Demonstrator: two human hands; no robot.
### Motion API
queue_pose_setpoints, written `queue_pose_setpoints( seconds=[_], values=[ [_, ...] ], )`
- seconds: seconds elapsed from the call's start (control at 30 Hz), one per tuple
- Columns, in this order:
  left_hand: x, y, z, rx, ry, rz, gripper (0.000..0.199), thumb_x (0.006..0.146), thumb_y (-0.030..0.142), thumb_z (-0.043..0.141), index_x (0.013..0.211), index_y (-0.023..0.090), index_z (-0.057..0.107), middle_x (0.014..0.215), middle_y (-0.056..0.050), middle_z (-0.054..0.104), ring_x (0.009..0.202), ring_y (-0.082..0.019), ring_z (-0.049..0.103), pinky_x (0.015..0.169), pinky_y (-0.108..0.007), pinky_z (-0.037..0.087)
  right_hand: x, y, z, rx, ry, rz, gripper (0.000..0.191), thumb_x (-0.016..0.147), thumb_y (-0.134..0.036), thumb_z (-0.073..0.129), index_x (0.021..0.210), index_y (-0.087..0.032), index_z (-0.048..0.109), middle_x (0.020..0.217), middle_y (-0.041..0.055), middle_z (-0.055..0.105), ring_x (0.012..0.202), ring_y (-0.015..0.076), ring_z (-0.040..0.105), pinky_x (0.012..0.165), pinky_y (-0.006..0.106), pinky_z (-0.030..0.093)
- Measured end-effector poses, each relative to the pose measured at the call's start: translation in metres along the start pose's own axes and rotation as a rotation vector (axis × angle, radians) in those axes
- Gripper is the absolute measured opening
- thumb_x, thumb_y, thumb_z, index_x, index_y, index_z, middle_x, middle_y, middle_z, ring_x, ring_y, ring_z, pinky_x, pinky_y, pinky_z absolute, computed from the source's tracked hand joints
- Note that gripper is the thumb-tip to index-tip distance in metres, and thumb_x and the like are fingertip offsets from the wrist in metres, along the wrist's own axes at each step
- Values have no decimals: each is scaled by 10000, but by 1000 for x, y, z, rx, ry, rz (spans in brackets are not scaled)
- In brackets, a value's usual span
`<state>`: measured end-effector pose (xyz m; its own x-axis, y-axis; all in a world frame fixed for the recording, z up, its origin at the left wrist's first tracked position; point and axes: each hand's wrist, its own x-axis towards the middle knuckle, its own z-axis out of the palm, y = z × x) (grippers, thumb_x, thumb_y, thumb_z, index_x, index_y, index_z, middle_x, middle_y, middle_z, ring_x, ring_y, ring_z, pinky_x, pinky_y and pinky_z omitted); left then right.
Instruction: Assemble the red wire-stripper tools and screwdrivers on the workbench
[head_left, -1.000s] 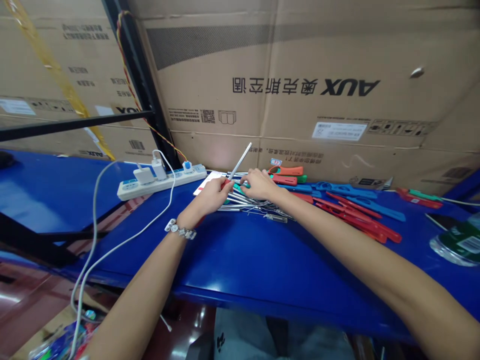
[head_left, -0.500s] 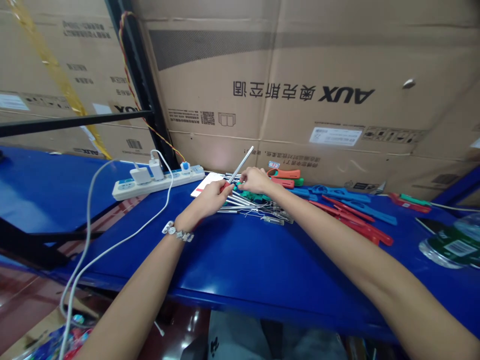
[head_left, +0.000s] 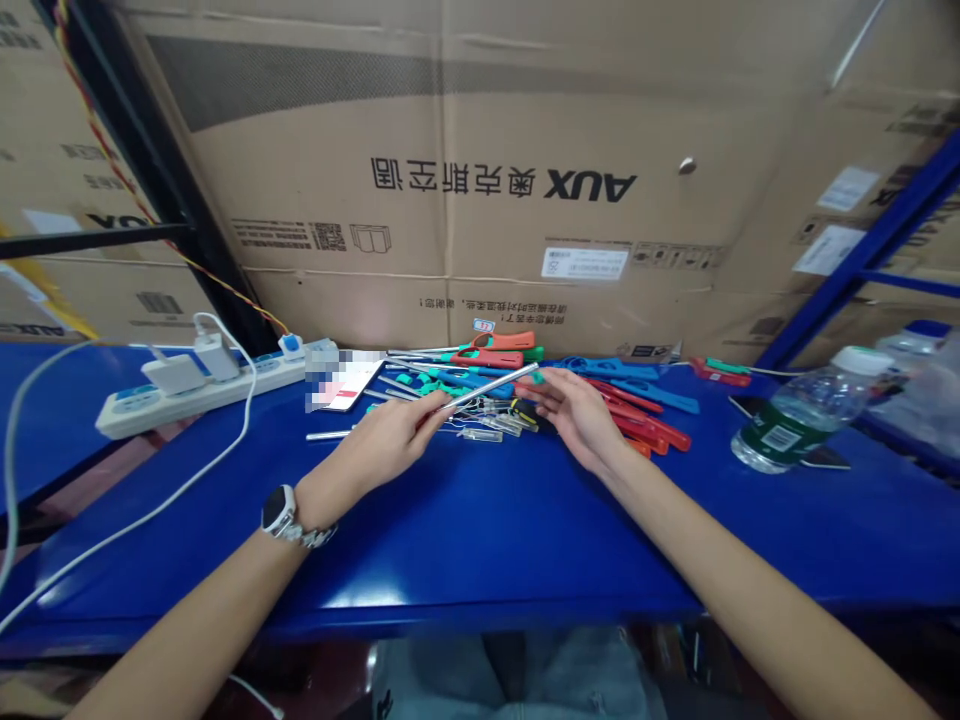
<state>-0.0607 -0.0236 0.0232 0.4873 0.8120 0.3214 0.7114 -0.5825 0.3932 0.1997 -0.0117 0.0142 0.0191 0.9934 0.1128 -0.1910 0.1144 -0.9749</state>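
My left hand (head_left: 394, 435) is closed around a slim metal tube (head_left: 495, 384), which slants up to the right; its lower end is hidden in the palm. At the tube's far tip, my right hand (head_left: 576, 408) pinches a small green plastic piece (head_left: 537, 378) between its fingertips, with the other fingers loosely curled. Behind the hands lies a heap of lighter parts: loose metal tubes (head_left: 327, 436), small green pieces (head_left: 435, 380), clear plastic tanks with wires (head_left: 481, 435), and red-orange lighter handles (head_left: 495, 342).
Blue handle halves (head_left: 652, 388) and red handle halves (head_left: 637, 420) lie to the right. A water bottle (head_left: 806, 415) stands beyond them, near a dark flat object. At left are a power strip (head_left: 225, 385) with cables and a phone (head_left: 352, 380). Cardboard boxes (head_left: 450, 130) back the blue table (head_left: 480, 540).
My right hand has come away from the heap with a small green piece, moving to the tube's tip. The tube has tipped from steep to nearly flat. My view has swung right.
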Motion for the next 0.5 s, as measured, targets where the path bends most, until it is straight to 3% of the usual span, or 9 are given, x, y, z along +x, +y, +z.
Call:
queue_pose_setpoints(
  seconds=[0.13, 0.3, 0.5],
  values=[
    [-1, -1, 1, 53, -34, -19, 309, 1038, 417, 398, 980, 232, 639, 644, 1, 555, 534, -163, 487, 577, -288, 289, 0, 1, 4, 21, 39, -67, 366, 748, -535, 737, 894, -235, 585, 913, 54, 758, 861, 228, 739, 669, 297, 472],
    [-2, -1, 0, 101, -86, -9, 319, 1047, 416, 370, 996, 225, 620, 659, -1, 553, 566, -173, 508, 594, -289, 286, 0, 5, 6, -176, 80, -253, 356, 727, -530, 772, 831, -210, 656, 748, -4, 669, 677, 148, 606, 593, 272, 412],
    [-3, -2, -4, 95, -87, 20, 308, 1051, 406, 355, 916, 227, 566, 634, 6, 508, 552, -173, 479, 592, -295, 263, 2, 0, 0, -187, -91, -204, 390, 707, -539, 801, 789, -192, 643, 591, -57, 552, 546, 103, 441, 562, 273, 349]
  ],
)
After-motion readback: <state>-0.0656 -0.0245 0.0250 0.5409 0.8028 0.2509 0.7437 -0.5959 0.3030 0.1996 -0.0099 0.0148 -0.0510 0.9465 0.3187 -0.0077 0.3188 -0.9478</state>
